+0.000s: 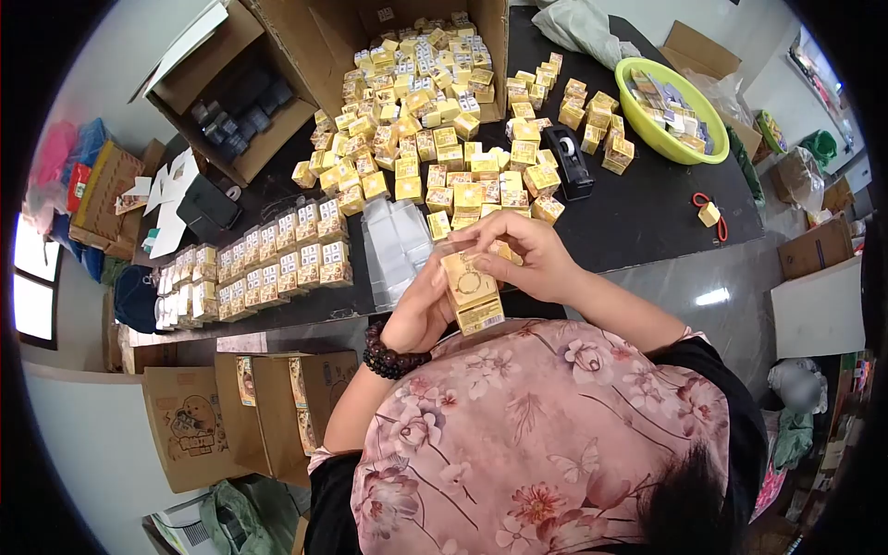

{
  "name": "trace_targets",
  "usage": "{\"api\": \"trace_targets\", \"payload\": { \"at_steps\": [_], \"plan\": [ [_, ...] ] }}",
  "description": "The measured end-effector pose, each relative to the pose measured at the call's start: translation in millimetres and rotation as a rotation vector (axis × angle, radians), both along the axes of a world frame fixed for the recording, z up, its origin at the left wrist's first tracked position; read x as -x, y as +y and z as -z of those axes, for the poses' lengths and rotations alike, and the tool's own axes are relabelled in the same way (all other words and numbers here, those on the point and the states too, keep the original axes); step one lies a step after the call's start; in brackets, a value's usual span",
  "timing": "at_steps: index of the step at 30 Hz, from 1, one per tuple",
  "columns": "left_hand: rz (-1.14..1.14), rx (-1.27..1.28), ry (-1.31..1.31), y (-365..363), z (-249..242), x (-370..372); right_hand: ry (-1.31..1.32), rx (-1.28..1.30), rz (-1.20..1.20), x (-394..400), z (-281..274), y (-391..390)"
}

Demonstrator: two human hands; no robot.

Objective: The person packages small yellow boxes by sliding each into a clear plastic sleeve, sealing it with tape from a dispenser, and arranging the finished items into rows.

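Close to my chest, both hands are on a small yellow printed box [474,282]. My left hand [418,313] is wrapped round its left side, with a dark bead bracelet [393,353] on the wrist. From the right, my right hand [529,257] has its fingers and thumb closed at the top of the box. Part of another yellow piece shows beneath those fingers, mostly hidden. Flat clear plastic bags [393,245] lie just beyond my left hand. A loose pile of small yellow boxes [467,194] spreads over the black table beyond my hands.
A large carton [296,55] lies open towards me, spilling yellow boxes. Rows of packed boxes [277,254] stand at left. A black tape dispenser [568,162], a green basin [680,148] and red scissors [721,222] are at right. An open carton [268,444] sits below left.
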State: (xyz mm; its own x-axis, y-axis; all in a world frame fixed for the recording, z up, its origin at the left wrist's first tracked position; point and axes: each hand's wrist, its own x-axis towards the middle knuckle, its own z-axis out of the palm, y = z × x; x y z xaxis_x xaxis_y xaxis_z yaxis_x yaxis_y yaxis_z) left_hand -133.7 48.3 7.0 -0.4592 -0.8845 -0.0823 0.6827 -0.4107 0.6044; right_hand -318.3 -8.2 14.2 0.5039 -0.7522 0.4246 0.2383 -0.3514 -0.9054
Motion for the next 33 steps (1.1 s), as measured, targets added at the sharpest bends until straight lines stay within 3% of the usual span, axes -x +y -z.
{"api": "trace_targets", "payload": {
  "at_steps": [2, 4, 6, 10, 12, 19, 24, 28, 30, 31, 33],
  "plan": [
    [0.056, 0.228, -0.261, -1, -1, -2, -0.020, -0.025, -0.035, 4, -5, 1],
    [0.046, 0.165, -0.273, -3, -6, -2, -0.041, -0.051, -0.072, 6, -20, 4],
    [0.042, 0.226, -0.312, -4, -5, -1, 0.360, 0.148, 0.023, 9, -40, 6],
    [0.019, 0.334, -0.495, -5, -2, -1, 0.280, 0.134, -0.014, 10, -29, -3],
    [0.059, 0.379, -0.621, -5, -7, -1, 0.163, -0.092, -0.079, 12, -24, -3],
    [0.111, 0.251, -0.414, -5, 3, -2, 0.215, 0.090, -0.133, 22, -24, -6],
    [0.064, -0.001, -0.259, -6, 3, 6, 0.379, 0.367, -0.017, 21, -17, 8],
    [0.107, 0.041, -0.389, -9, 21, 6, 0.355, 0.389, -0.064, 31, 16, 3],
    [0.077, 0.034, -0.421, -10, 26, 9, 0.183, 0.116, -0.198, 37, 19, 0],
    [0.093, 0.027, -0.379, -11, 25, 6, 0.293, 0.169, -0.005, 45, 20, -6],
    [0.016, 0.033, -0.366, -13, 23, 8, 0.286, 0.159, 0.612, 73, 57, -48]
  ]
}}
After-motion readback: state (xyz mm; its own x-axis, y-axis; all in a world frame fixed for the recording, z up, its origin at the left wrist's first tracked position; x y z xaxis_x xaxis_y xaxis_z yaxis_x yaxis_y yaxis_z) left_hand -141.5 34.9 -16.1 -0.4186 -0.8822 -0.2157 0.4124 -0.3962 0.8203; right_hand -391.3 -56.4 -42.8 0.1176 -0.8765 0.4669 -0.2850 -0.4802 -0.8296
